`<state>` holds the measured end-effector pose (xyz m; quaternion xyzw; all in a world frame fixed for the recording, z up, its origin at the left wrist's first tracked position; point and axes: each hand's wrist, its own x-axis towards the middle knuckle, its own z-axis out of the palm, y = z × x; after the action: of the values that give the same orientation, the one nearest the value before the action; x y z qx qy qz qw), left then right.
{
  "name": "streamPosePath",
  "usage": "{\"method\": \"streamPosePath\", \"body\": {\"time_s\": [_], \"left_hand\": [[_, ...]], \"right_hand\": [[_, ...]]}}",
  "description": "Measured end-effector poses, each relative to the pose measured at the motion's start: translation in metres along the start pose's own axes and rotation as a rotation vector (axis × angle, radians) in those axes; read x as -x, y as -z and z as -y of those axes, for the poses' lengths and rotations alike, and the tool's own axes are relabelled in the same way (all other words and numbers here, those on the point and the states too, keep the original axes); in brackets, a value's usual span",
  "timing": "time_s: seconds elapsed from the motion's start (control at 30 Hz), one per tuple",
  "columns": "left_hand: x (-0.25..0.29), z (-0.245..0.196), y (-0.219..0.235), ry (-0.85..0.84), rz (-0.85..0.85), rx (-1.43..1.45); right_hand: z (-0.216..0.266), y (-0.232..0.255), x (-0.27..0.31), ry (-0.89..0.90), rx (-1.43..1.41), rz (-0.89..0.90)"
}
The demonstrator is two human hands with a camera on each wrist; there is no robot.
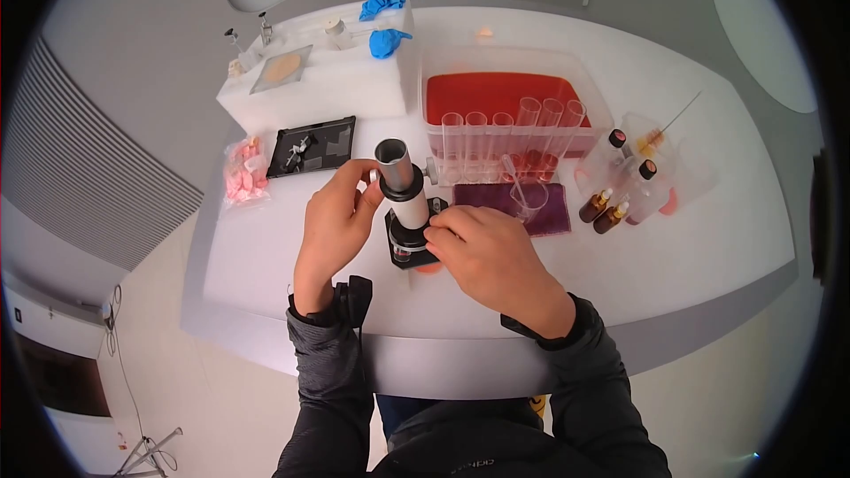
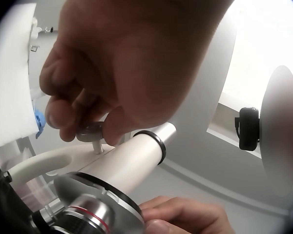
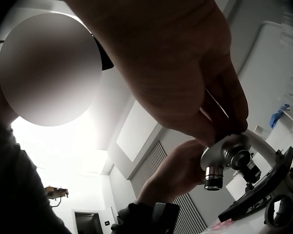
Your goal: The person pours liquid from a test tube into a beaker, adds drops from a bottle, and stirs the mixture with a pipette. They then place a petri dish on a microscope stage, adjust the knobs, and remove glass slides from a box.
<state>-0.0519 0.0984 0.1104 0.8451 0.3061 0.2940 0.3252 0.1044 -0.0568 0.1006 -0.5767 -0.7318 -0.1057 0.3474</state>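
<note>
A small microscope with a white tube (image 1: 410,211), silver eyepiece and black stage stands near the table's front edge. My left hand (image 1: 335,217) is at its upper left; in the left wrist view that hand (image 2: 122,63) pinches a round focus knob (image 2: 90,131) between thumb and fingers. My right hand (image 1: 496,257) grips the rim of the round nosepiece below the tube with its fingertips. In the right wrist view, the right hand (image 3: 185,78) holds the nosepiece (image 3: 227,146) from above, with an objective (image 3: 214,178) pointing down over the tilted stage (image 3: 261,187).
Behind the microscope stand test tubes (image 1: 475,146) and a bin of red liquid (image 1: 500,97). A purple cloth (image 1: 549,219) with a beaker lies right, near dropper bottles (image 1: 611,217). At left are a black tray (image 1: 332,146), a pink bag (image 1: 246,173) and a white foam block (image 1: 354,84).
</note>
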Motion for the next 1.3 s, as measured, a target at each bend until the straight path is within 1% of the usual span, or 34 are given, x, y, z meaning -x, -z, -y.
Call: {"method": "streamPosePath", "body": {"time_s": [0.03, 0.13, 0.33, 0.43, 0.53, 0.63, 0.83, 0.93, 1.03, 1.13, 1.23, 1.3], "left_hand": [[0.000, -0.003, -0.001, -0.031, -0.021, -0.029], [-0.001, -0.004, -0.003, -0.057, -0.051, -0.178], [-0.002, -0.003, -0.001, 0.035, 0.025, -0.193], [-0.001, -0.005, -0.001, 0.060, 0.013, -0.099], [0.002, -0.015, 0.006, 0.040, 0.006, -0.130], [0.004, -0.014, 0.009, -0.041, -0.001, -0.080], [0.000, -0.001, -0.003, -0.130, -0.109, -0.190], [-0.001, 0.006, -0.004, -0.062, -0.047, -0.193], [-0.003, 0.006, -0.004, 0.079, 0.047, 0.013], [-0.003, 0.005, -0.007, 0.150, 0.102, 0.273], [0.000, -0.005, -0.012, 0.192, 0.065, 0.422], [0.002, -0.007, -0.018, 0.166, 0.026, 0.450]], "right_hand": [[0.000, 0.000, 0.000, -0.001, 0.005, 0.001], [0.001, 0.001, -0.001, 0.003, 0.025, -0.001], [0.000, 0.003, -0.001, 0.016, 0.009, 0.005], [0.000, 0.004, -0.001, 0.012, 0.011, 0.006], [0.001, 0.005, -0.001, 0.012, 0.008, 0.005], [0.000, 0.004, -0.001, 0.020, 0.006, 0.009], [0.000, 0.002, 0.001, 0.028, 0.042, 0.021], [0.000, -0.001, 0.004, 0.026, 0.071, 0.027], [0.001, -0.002, 0.005, 0.020, 0.078, 0.028], [0.001, -0.003, 0.005, 0.019, 0.087, 0.025], [0.001, -0.003, 0.005, 0.017, 0.084, 0.017], [0.001, -0.003, 0.005, 0.018, 0.080, 0.008]]}}
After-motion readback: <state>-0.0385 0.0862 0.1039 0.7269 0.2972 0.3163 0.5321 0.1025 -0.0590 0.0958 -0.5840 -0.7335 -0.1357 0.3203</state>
